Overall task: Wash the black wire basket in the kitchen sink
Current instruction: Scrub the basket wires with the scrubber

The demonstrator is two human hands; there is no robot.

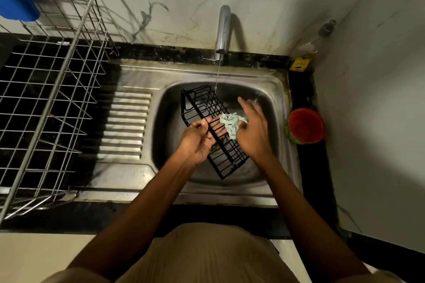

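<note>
- The washing looks to be mid-way: the black wire basket (212,131) is held tilted over the bowl of the stainless steel sink (271,85), its far end just under the thin stream from the curved chrome tap (222,32), which is running.
- The left hand (197,140) has its grip curled round a wire along the basket's near rim — fingers showing through the mesh.
- The right hand (251,131) is to the tap's near side, fingers spread; a crumpled pale green cloth (232,124) sits against its thumb and on the basket. Whether the grip pinches the cloth or only presses it, I cannot tell.
- I'd judge scrubbing under way, with the rest of the basket, the rinse and the draining left.
- No suds are visible, and how clean the wires are is hard to make out — too dim.
- The sink drain is hidden behind the basket.
</note>
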